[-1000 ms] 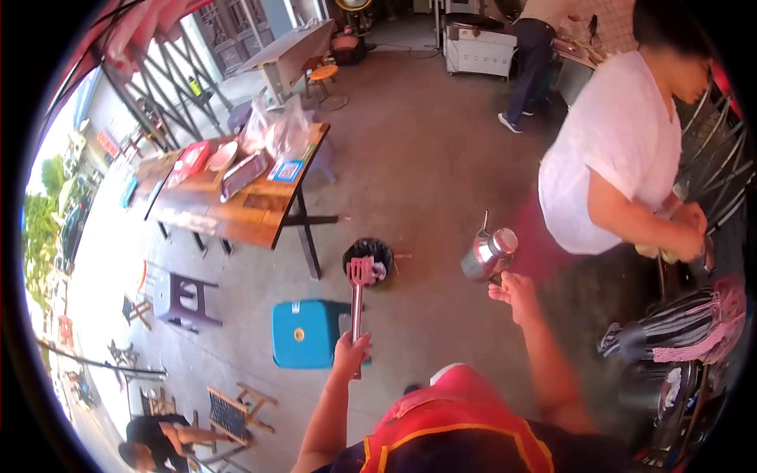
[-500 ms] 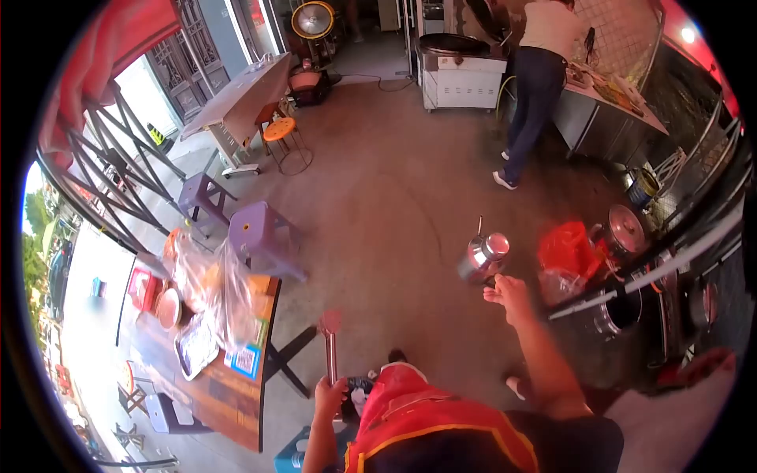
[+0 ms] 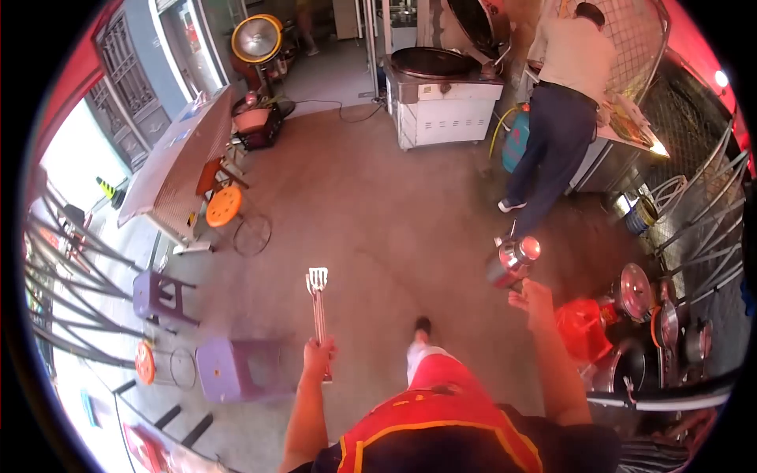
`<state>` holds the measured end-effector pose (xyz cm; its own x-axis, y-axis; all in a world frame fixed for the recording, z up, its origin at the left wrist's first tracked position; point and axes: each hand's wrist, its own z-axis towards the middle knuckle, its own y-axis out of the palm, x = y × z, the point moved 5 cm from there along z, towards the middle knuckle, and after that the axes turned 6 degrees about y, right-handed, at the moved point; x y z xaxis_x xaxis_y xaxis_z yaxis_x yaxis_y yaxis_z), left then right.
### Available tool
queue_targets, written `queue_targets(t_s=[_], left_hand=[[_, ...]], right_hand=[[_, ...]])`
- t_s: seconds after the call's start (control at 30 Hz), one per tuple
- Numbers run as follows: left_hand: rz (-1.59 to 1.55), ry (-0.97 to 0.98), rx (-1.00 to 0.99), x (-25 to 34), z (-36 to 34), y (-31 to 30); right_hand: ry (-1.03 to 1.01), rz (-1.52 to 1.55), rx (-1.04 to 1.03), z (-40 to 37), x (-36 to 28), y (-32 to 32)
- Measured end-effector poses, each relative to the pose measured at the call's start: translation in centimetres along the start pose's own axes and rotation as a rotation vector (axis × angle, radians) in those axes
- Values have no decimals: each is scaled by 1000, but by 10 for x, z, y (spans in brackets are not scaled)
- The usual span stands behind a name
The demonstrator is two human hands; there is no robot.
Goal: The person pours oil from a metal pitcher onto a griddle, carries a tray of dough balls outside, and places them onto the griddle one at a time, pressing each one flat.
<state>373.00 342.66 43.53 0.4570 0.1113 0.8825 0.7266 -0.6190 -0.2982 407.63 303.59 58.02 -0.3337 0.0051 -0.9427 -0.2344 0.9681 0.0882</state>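
Your left hand (image 3: 318, 356) has its fingers wrapped shut round the lower end of a long-handled slotted metal spatula (image 3: 318, 299). The spatula's long axis runs straight ahead from the fist, with the blade farthest from you, above the floor. Your right hand (image 3: 533, 299) grips a lidded stainless-steel jug (image 3: 513, 262) from behind, tilted and held in the air just ahead of the knuckles. Its lid hides the contents.

Beyond, a wide dark wok (image 3: 432, 61) sits on a white cooker, contents not discernible. Lidded steel pots (image 3: 635, 290) stand to the right, just beside a red plastic bag (image 3: 579, 327).
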Motion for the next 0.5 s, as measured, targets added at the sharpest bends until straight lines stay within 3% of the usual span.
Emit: queue_targets(t_s=[0.17,0.27,0.33,0.4,0.47,0.5], left_hand=[[39,-117,87,65,196,24],[37,-350,128,53,247,6],[-151,-340,117,39,278,-2],[29,-451,123,72,312,5],[-145,-643,238,-14,372,1],[-151,-637,237,-6,416,9]], right_hand=[[29,-43,24,194,-55,80],[-15,-40,10,305,-108,146],[-40,22,-5,389,-140,189],[-75,60,-13,477,-167,228],[-124,78,-12,567,-196,270],[-149,81,-22,609,-211,290]])
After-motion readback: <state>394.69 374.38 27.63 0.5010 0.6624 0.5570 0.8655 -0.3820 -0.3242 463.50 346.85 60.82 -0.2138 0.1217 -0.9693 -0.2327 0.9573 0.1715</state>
